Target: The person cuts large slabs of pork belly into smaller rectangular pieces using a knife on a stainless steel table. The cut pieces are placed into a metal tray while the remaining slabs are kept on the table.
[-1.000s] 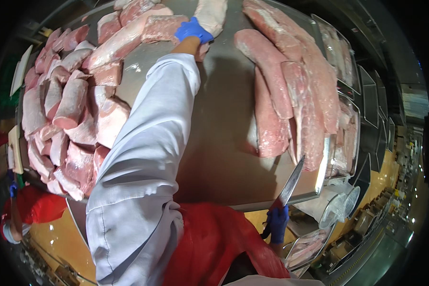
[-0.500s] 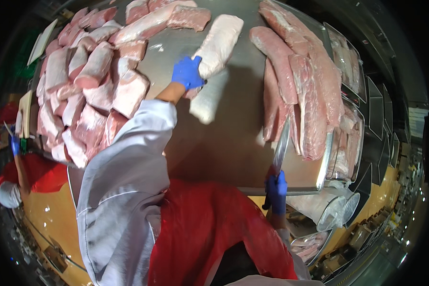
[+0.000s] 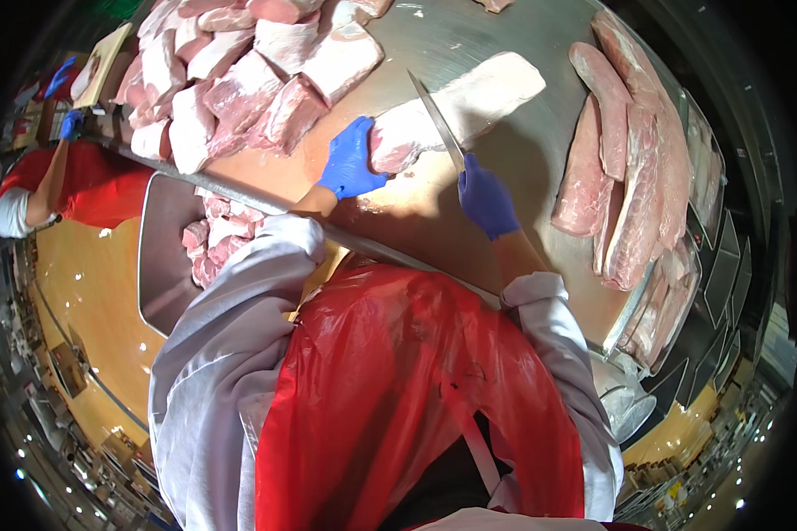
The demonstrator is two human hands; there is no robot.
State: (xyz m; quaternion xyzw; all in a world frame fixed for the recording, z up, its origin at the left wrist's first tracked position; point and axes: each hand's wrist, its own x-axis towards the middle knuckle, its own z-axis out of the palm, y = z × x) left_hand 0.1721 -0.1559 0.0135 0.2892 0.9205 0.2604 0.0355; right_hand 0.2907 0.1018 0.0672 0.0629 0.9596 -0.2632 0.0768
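A metal worktable (image 3: 469, 40) stands on a yellowish floor (image 3: 88, 292), long boneless loins (image 3: 629, 177) at its right, a heap of cut pork (image 3: 243, 88) at its left. Below its near edge, a grey tub (image 3: 164, 257) contains pink meat chunks (image 3: 221, 234). Mid-table, a fat-covered loin piece (image 3: 491, 93) lies between the left hand (image 3: 352, 164), fingers spread by its near end, and the right hand (image 3: 485, 196), clenched around a knife (image 3: 436, 115), its blade crossing above the meat

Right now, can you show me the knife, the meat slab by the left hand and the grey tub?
Knife (image 3: 436, 117), head view: middle of the blade.
Meat slab (image 3: 485, 96), head view: pale upper surface.
Grey tub (image 3: 164, 257), head view: inner side wall.
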